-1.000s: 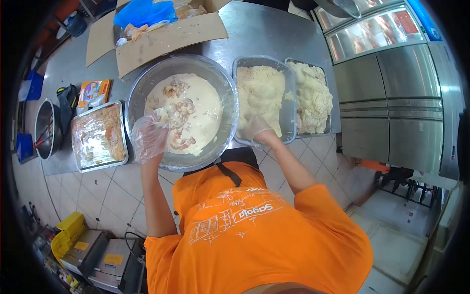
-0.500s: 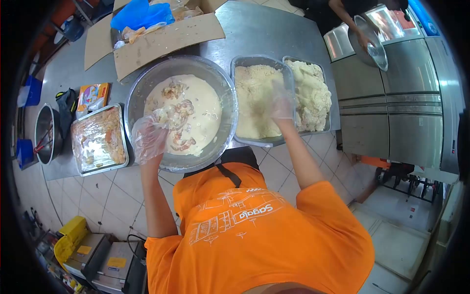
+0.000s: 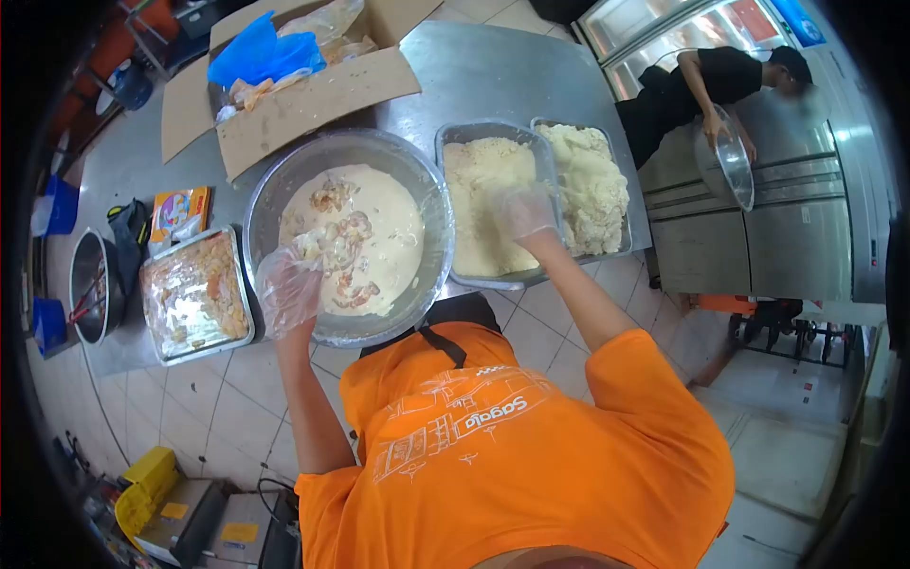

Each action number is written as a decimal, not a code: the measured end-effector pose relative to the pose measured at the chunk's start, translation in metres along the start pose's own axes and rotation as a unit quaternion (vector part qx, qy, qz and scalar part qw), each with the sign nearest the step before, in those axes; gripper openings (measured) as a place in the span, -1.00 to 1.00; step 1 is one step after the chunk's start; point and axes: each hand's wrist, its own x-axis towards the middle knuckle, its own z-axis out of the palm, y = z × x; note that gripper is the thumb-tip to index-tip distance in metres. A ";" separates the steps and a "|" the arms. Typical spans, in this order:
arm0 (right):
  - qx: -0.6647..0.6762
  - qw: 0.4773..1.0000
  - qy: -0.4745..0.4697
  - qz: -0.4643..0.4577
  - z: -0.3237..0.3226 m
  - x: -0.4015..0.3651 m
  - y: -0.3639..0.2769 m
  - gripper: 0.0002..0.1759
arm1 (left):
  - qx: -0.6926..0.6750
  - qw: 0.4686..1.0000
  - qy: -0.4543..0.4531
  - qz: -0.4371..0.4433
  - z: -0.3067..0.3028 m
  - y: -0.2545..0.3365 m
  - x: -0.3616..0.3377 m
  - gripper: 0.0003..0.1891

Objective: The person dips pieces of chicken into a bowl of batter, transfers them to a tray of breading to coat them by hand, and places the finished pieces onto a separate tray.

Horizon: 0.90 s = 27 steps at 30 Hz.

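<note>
A large round metal bowl (image 3: 431, 242) holds creamy white batter (image 3: 393, 223) with pieces of meat in it. My left hand (image 3: 291, 284), in a clear plastic glove smeared with batter, is over the bowl's left side; what its fingers hold, if anything, is hard to make out. My right hand (image 3: 524, 216), also gloved, touches pale crumbs (image 3: 483, 171) in a rectangular tub (image 3: 493, 280) right of the bowl. Its fingers are blurred. Beside that tub stands a second tray (image 3: 627, 242) heaped with clumpy crumbs (image 3: 588, 180).
A cardboard box (image 3: 322, 100) with a blue bag (image 3: 261, 57) is behind the bowl. To the left are a film-covered tray (image 3: 194, 294), an orange packet (image 3: 178, 213) and a metal bowl (image 3: 95, 284) with red-handled tools. A person (image 3: 725, 81) in black holds a bowl (image 3: 728, 161).
My right hand has shifted left and slightly down in the view within the crumb tub. The other person has come further into view. The camera view has shifted slightly.
</note>
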 end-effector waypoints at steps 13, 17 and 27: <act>0.169 0.980 -0.057 0.092 -0.003 0.035 0.047 -0.47 | -0.016 0.998 -0.055 -0.014 -0.028 0.026 0.013 -0.66; 0.309 0.948 -0.026 0.075 -0.021 0.009 0.056 -0.46 | 0.004 0.999 -0.045 0.008 -0.024 0.014 0.011 -0.66; 0.397 0.913 0.010 0.089 -0.039 -0.022 0.082 -0.42 | 0.031 0.997 -0.063 0.034 -0.011 0.013 0.015 -0.65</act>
